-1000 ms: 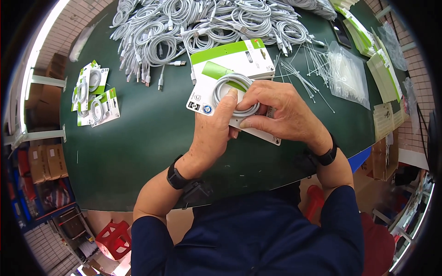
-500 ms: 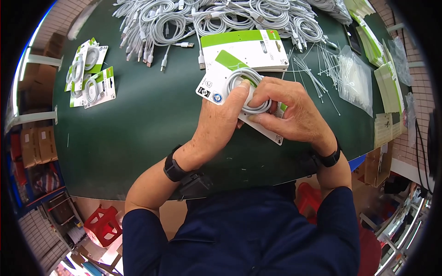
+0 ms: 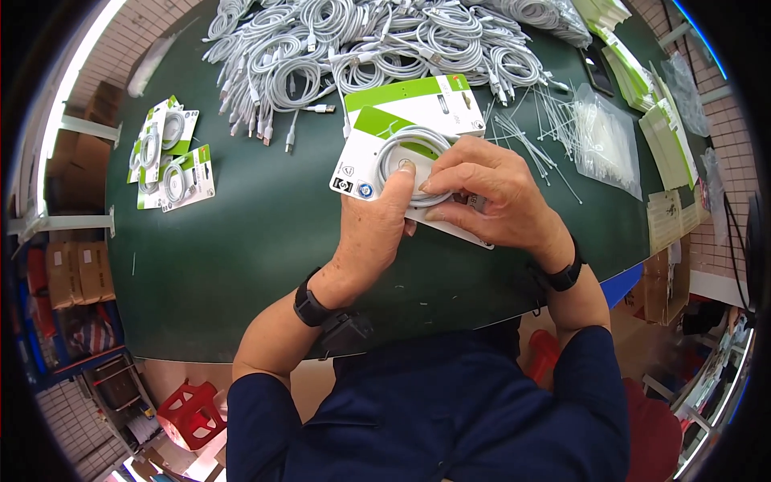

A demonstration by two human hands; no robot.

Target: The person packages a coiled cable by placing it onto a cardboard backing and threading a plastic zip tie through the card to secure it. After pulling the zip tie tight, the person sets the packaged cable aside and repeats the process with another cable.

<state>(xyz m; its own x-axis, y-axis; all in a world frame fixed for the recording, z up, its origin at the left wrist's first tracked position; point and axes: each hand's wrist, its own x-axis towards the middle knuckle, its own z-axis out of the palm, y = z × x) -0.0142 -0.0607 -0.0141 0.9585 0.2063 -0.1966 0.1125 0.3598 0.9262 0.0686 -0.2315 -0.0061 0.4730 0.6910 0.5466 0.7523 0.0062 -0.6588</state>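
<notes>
A white and green packaging card (image 3: 361,158) is held over the table in front of me, tilted, with a coiled light-grey cable (image 3: 384,165) lying against its face. My left hand (image 3: 375,217) grips the card from the lower left, its thumb pressing inside the coil. The fingers of my right hand (image 3: 498,193) are closed on the right side of the coil in a pinch. A thin tie shows at the top of the coil. Just beyond lies a stack of similar cards (image 3: 418,95).
A large heap of coiled cables (image 3: 361,48) fills the table's far side. Loose cable ties (image 3: 534,140) and a clear bag of ties (image 3: 606,140) lie to the right, near more cards (image 3: 668,140). Carded cables (image 3: 189,178) sit at the left. A phone (image 3: 597,71) lies far right.
The card with the coil has turned to show more of its face, and the left thumb now sits deeper inside the coil. The whole view has shifted slightly.
</notes>
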